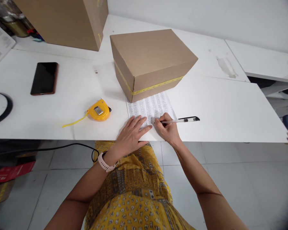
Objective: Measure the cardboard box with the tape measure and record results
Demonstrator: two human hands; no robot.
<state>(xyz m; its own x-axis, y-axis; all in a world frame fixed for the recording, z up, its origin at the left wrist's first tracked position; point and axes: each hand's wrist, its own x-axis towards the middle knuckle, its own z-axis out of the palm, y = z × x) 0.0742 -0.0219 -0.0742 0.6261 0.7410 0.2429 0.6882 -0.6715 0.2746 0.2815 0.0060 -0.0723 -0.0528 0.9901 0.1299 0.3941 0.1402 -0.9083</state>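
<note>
Pen in right hand, left hand on 1 printed sheet

Before me the white table holds a printed sheet, its far end hidden by a cardboard box; to my left lie a yellow tape measure, partly pulled out, and a phone, a larger box beyond.

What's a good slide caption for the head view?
Right hand holds a pen to a printed sheet; left hand rests on it, cardboard box behind.
</note>
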